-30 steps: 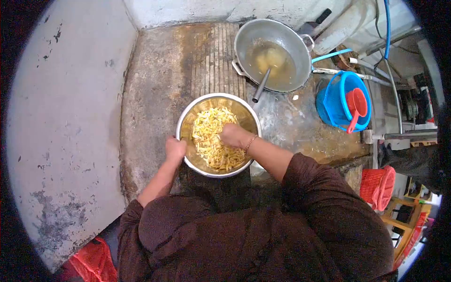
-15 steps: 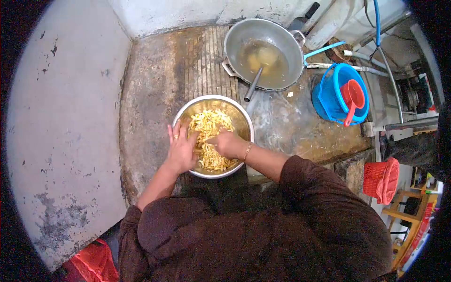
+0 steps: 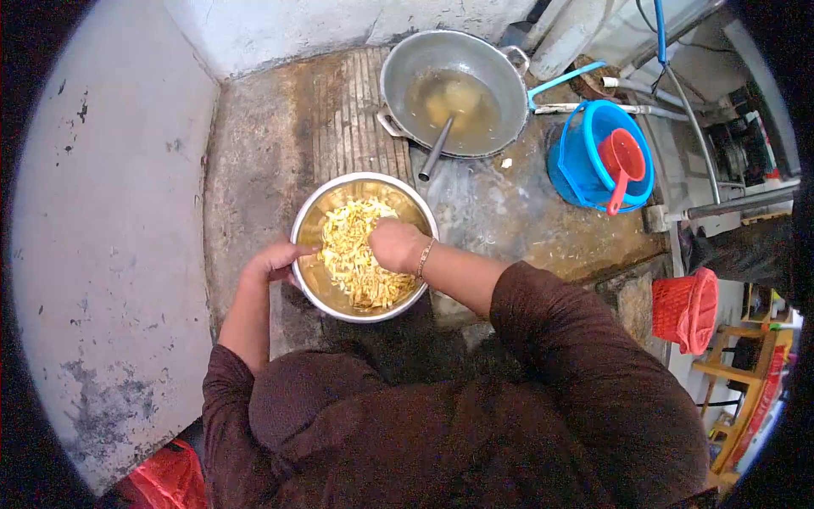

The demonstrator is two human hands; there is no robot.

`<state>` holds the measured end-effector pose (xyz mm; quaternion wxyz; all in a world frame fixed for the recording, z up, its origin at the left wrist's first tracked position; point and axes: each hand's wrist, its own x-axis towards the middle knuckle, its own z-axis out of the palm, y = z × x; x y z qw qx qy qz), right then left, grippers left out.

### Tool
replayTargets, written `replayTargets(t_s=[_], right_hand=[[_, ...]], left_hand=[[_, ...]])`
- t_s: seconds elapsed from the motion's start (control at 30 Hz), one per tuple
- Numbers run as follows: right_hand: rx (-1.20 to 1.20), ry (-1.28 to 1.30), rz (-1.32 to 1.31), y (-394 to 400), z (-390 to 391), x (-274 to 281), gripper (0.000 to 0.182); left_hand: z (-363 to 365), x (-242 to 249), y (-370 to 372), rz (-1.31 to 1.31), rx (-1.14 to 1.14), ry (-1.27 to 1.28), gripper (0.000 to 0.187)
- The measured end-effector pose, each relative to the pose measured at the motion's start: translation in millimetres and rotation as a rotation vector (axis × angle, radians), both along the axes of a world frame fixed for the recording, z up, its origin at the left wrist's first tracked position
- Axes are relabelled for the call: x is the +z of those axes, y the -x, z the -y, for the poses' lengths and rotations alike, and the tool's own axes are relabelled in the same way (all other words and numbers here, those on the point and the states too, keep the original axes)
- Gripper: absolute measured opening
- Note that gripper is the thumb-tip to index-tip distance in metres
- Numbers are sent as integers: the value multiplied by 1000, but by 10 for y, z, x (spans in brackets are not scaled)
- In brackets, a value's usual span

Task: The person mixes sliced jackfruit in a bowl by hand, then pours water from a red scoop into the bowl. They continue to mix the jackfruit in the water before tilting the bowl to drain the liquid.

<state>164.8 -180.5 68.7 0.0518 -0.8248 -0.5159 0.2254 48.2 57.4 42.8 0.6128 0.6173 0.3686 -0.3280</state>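
Observation:
A round steel bowl (image 3: 308, 281) stands in front of me, holding a heap of thin, pale yellow food strips (image 3: 366, 287). My left hand (image 3: 278, 259) grips the bowl's left rim, its thumb over the edge and the fingers mostly hidden underneath. Inside the bowl, my right hand (image 3: 395, 244) is curled into the upper right part of the heap. Its fingertips are hidden among the strips.
Behind the bowl sits a large metal wok (image 3: 502, 81) with cloudy liquid, pale lumps and a tubular handle (image 3: 436, 151). At right stand a blue bucket (image 3: 570, 174) with a red dipper (image 3: 623, 157) and a red basket (image 3: 674, 307). A grey wall (image 3: 119, 220) bounds the left.
My left hand has gone from the strips to the bowl's left rim. My right hand's fingers have curled deeper into the heap. The whole view has shifted slightly.

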Motion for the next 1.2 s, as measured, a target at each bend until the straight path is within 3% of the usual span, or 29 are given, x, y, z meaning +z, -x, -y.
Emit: replayTargets(t_s=[0.1, 0.17, 0.27, 0.33, 0.37, 0.4, 0.47, 0.57, 0.67, 0.73, 0.83, 0.9, 1.0, 1.1, 1.2], right_hand=[[245, 46, 2, -140, -103, 170, 27], [323, -111, 234, -231, -15, 62, 30], [247, 33, 95, -480, 62, -358, 41], [-15, 72, -120, -428, 286, 67, 45], [-39, 93, -144, -367, 352, -13, 44], [-64, 115, -167, -308, 418, -93, 44], [-203, 59, -166, -84, 538, -372, 41], [-465, -34, -293, 217, 507, -707, 43], [-95, 7, -295, 318, 322, -603, 42], [-158, -22, -434, 238, 138, -266, 37], [-91, -250, -197, -70, 1, 287, 33], [64, -70, 163, -354, 37, 518, 26], [-251, -16, 9, -545, 222, 756, 36], [-578, -121, 146, -421, 72, 249, 62], [-534, -182, -316, -273, 47, 165, 86]], left_hand=[[23, -104, 139, 80, 134, 180, 36], [61, -127, 235, 123, 178, 157, 33], [270, -141, 336, 153, 323, 83, 29], [491, -97, 423, 159, 464, 11, 27], [601, -58, 445, 206, 516, 73, 29], [713, 57, 432, 162, 492, -25, 32], [975, 62, 454, 279, 679, 82, 36], [1038, -88, 515, 350, 665, 129, 38], [1142, -28, 467, 385, 668, 99, 41], [1187, 61, 445, 400, 696, 101, 43], [1187, 175, 427, 415, 717, 190, 44], [1204, 282, 427, 421, 705, 188, 40], [1315, 492, 347, 472, 749, 165, 37], [1301, 478, 285, 532, 722, 156, 38], [1236, 319, 288, 532, 723, 128, 39]])
